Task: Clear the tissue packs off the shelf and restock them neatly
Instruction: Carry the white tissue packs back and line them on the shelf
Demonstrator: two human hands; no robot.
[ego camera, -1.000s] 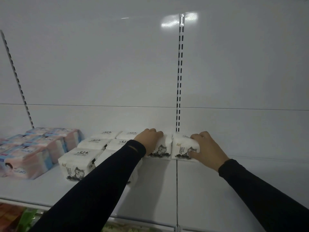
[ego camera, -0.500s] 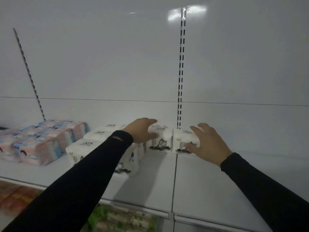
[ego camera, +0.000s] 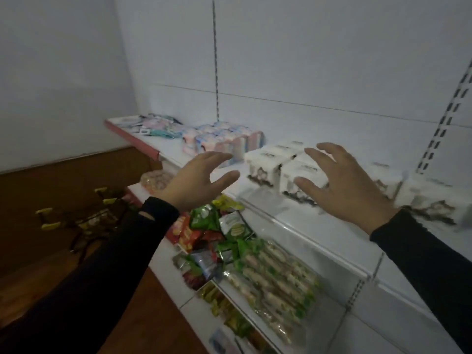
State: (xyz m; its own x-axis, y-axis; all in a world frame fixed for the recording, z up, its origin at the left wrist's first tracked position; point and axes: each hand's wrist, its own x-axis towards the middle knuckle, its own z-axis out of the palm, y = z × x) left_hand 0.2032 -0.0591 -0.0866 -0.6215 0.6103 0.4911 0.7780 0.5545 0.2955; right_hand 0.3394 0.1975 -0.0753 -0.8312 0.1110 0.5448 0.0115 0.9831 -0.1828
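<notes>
On the white shelf (ego camera: 304,221), white tissue packs (ego camera: 273,162) stand in a block near the back panel, with more blurred packs (ego camera: 429,198) to their right. Both hands hover in front of them holding nothing, fingers spread: the left hand (ego camera: 196,182) and the right hand (ego camera: 350,185). Pink-and-blue packs (ego camera: 224,139) sit further left; snack packets (ego camera: 229,233) fill the shelf below.

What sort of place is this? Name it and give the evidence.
Most likely a small shop aisle. White retail shelving with a slotted upright carries rows of identical white tissue packs and pink-and-blue packs, with packaged snacks on the shelf below.
</notes>
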